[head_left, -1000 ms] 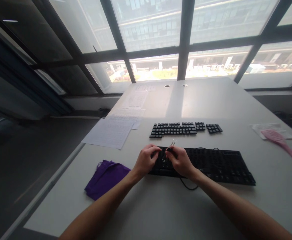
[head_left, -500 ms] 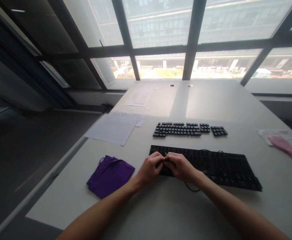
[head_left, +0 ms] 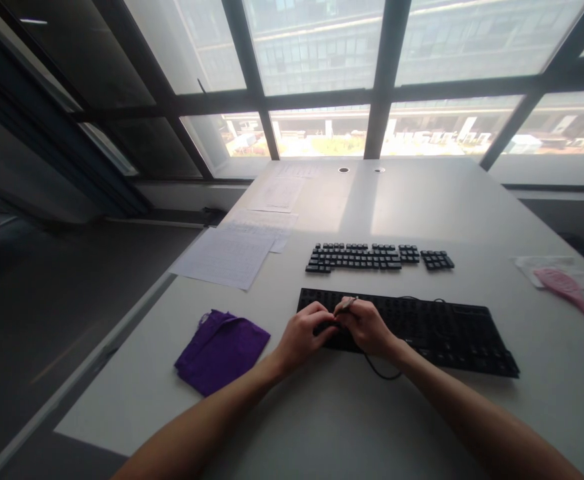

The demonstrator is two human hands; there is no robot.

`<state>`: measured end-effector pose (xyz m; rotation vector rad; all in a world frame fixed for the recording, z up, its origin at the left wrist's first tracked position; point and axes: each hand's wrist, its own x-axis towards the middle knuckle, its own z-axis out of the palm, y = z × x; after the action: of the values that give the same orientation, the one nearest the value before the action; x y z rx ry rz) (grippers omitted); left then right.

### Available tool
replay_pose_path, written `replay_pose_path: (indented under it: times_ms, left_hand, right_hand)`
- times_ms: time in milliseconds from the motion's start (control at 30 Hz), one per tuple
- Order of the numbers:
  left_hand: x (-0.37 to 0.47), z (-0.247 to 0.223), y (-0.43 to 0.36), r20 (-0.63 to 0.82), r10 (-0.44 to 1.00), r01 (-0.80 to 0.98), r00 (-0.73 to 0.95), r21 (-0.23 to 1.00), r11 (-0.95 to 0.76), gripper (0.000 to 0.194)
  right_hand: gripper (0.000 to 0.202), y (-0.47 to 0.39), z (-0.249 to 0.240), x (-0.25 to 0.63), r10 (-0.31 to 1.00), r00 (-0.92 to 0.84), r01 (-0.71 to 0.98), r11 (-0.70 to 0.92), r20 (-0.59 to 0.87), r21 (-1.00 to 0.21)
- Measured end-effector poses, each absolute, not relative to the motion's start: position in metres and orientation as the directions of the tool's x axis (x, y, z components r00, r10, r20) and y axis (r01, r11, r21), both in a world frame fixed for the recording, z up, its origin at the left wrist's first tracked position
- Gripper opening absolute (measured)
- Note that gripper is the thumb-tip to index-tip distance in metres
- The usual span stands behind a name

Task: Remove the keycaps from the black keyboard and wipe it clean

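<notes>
A black keyboard (head_left: 452, 337) lies slightly slanted on the white table. Much of its upper and left area looks bare of keycaps, while keys show along its lower right part. Over its left part, my right hand (head_left: 367, 327) is closed on a small, thin, tan-grey tool (head_left: 345, 305), its kind unclear. Against those fingertips, my left hand (head_left: 305, 337) is bent in a pinch. Whatever may be between its fingertips is hidden. Behind the keyboard, loose black keycaps (head_left: 357, 257) are set out in rows and blocks like a keyboard layout.
A folded purple cloth (head_left: 222, 353) lies left of my hands. Written paper sheets (head_left: 227, 257) line the table's left edge. At the right, a pink hairbrush (head_left: 565, 285) rests partly on a clear plastic bag (head_left: 525, 267). The keyboard's cable (head_left: 385, 378) loops out in front.
My right hand has shifted slightly right and turned, so the thin tool in it shows more. The left hand remains beside it, its fingers a little more extended. The keycap rows look unchanged.
</notes>
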<state>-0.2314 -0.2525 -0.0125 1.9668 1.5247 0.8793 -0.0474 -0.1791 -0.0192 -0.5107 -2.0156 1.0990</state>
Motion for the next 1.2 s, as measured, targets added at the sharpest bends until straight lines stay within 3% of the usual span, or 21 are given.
replay_pose_path:
  times_ms: [300, 533, 667, 800, 1000, 1200]
  left_hand:
    - [-0.232, -0.019, -0.254, 0.278, 0.955, 0.634, 0.102, 0.721, -0.278, 0.025]
    - [-0.233, -0.019, -0.255, 0.430, 0.859, 0.728, 0.276, 0.490, -0.479, 0.013]
    - [-0.228, -0.018, -0.255, 0.450, 0.846, 0.775, 0.284, 0.412, -0.479, 0.016]
    - [-0.223, -0.018, -0.257, 0.447, 0.853, 0.765, 0.270, 0.439, -0.472, 0.018]
    - [-0.232, 0.006, -0.233, 0.459, 0.887, 0.678, 0.055, 0.635, -0.370, 0.008]
    - [-0.242, 0.015, -0.153, 0.457, 0.882, 0.785, 0.116, 0.502, -0.363, 0.004]
  right_hand:
    - [0.018, -0.182, -0.016, -0.050, 0.753, -0.521, 0.120, 0.530, 0.401, -0.840]
    - [0.022, -0.181, -0.016, -0.050, 0.795, -0.556, 0.156, 0.389, 0.245, -0.908]
    - [0.019, -0.178, -0.019, -0.051, 0.811, -0.553, 0.096, 0.288, 0.189, -0.953]
    - [0.014, -0.176, -0.021, -0.053, 0.839, -0.519, 0.047, 0.222, 0.166, -0.974]
    - [0.023, -0.174, -0.023, -0.055, 0.886, -0.432, -0.039, 0.169, 0.169, -0.985]
    - [0.023, -0.173, -0.026, -0.054, 0.894, -0.402, -0.032, 0.200, 0.196, -0.979]
